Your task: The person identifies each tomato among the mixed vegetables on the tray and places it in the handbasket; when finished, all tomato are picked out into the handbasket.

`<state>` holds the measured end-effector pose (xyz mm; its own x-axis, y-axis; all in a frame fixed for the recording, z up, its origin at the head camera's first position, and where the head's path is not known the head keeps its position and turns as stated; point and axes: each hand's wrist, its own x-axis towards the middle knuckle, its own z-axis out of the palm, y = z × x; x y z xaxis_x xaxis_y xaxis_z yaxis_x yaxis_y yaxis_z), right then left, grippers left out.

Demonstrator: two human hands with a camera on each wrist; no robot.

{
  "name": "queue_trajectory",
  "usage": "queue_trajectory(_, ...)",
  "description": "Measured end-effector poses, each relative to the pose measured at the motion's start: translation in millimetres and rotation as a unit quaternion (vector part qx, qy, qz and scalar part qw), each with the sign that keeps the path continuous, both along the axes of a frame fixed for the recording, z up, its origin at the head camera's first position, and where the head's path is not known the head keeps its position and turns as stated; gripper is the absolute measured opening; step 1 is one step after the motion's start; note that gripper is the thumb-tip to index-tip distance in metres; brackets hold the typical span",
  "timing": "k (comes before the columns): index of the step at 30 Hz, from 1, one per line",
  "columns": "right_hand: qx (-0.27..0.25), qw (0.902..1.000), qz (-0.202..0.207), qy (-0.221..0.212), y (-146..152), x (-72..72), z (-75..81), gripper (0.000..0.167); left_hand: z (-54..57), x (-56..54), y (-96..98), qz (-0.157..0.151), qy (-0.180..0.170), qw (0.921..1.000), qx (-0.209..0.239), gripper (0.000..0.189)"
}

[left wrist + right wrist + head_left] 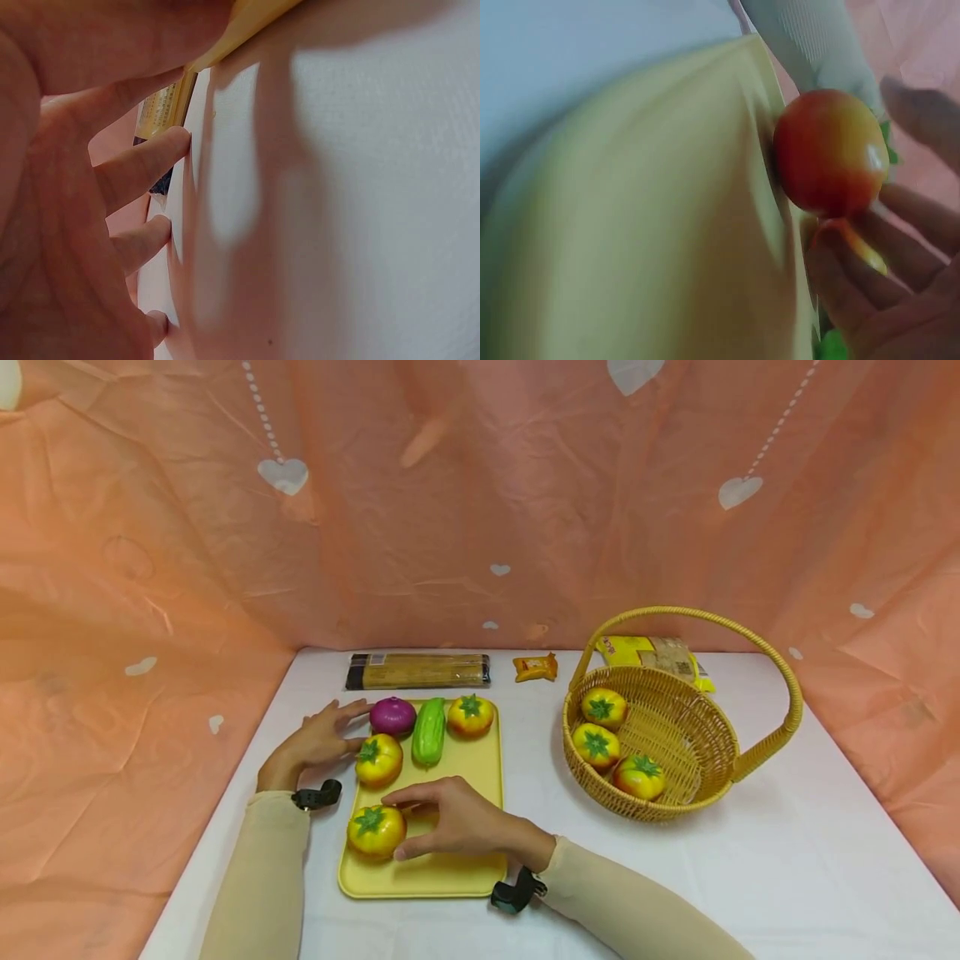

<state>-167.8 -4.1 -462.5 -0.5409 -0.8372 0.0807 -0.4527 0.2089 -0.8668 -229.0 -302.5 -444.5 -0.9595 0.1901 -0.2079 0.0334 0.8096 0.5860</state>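
Observation:
My left hand point(318, 745) lies at the left edge of a yellow tray point(468, 877), fingers extended beside a purple onion point(392, 717) and a yellow-red tomato point(378, 760). In the left wrist view, its thumb point(127, 45) is near the tray rim and the hand holds nothing. At the front left of the tray sits another tomato point(377, 832). My right hand point(465, 821) reaches over the tray to its right side, thumb and fingers spread about it; in the right wrist view the thumb is apart from this tomato point(829, 154). A green cucumber-like vegetable point(429, 732) and a third tomato point(471, 717) lie at the back.
On the right stands a wicker basket point(720, 768) with a tall handle, holding several tomatoes point(596, 745). Behind it lies a yellow packet point(652, 653). A small orange packet point(536, 667) and a flat pack of noodle-like sticks point(420, 671) lie along the table's back edge.

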Motion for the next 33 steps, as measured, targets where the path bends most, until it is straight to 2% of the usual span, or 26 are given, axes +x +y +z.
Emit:
queue_trajectory(4, 0.022, 0.9990, -0.013, 0.036, -8.2, 0.3, 0.8, 0.061, -0.4, -0.5, 0.1, -0.001, 0.000, 1.0000, -0.002, 0.074)
queue_trajectory(12, 0.024, 0.9993, -0.023, 0.016, -17.7, 2.1, 3.8, 0.056, 1.0, 0.4, -0.7, -0.002, 0.003, 1.0000, -0.001, 0.074)
queue_trajectory(15, 0.006, 0.9989, -0.024, -0.040, -16.0, 4.4, 3.1, 0.053, 0.4, 0.4, -0.7, 0.000, 0.003, 1.0000, 0.003, 0.074)
queue_trajectory(18, -0.024, 0.9930, -0.016, -0.115, -6.4, 7.2, 6.6, 0.052, 0.1, 0.5, -0.1, -0.001, 0.005, 1.0000, 0.003, 0.074)
queue_trajectory(21, -0.046, 0.9845, -0.003, -0.169, 12.2, 9.9, 16.0, 0.053, -0.2, 0.1, 0.9, 0.000, 0.003, 1.0000, 0.001, 0.074)
queue_trajectory(25, -0.076, 0.9768, 0.001, -0.200, 46.7, 11.7, 29.3, 0.056, 0.4, -0.3, 0.8, 0.010, -0.006, 0.9999, 0.000, 0.075)
queue_trajectory(28, -0.096, 0.9777, -0.009, -0.187, 79.3, 11.3, 34.7, 0.055, 0.2, -0.3, 0.2, 0.015, -0.008, 0.9998, 0.002, 0.075)
queue_trajectory(33, -0.110, 0.9853, -0.047, -0.122, 143.5, 11.6, 40.7, 0.052, -1.4, 0.0, 0.7, 0.016, -0.005, 0.9998, 0.010, 0.074)
